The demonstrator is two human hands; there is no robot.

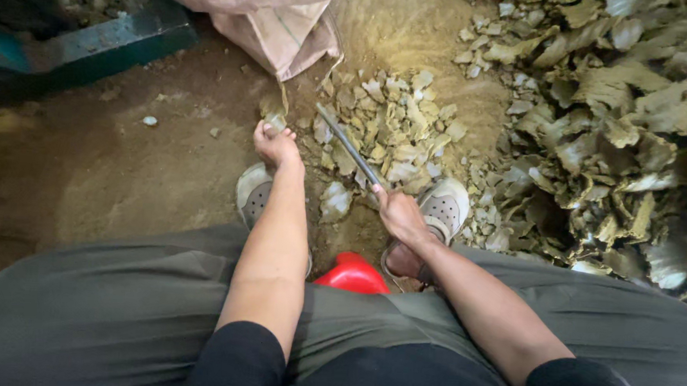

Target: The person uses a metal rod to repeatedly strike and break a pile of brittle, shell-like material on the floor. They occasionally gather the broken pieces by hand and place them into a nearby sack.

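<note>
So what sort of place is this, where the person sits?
Probably a rough workshop or sorting yard with an earthen floor: a big heap of dry, curled tan flakes, a woven pinkish sack, and a thin grey metal rod in the right hand.

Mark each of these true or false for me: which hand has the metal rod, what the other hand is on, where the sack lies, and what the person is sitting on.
1. The right hand holds the metal rod. True.
2. The left hand holds a hammer. False: its grip is on a pale chunk at the edge of the small pile of broken pieces.
3. The woven sack lies at the top of the view, beyond the small pile. True.
4. The person sits on a blue stool. False: the seat showing between the legs is red.
5. The big heap of chunks lies on the person's left. False: it lies on the right.
</note>
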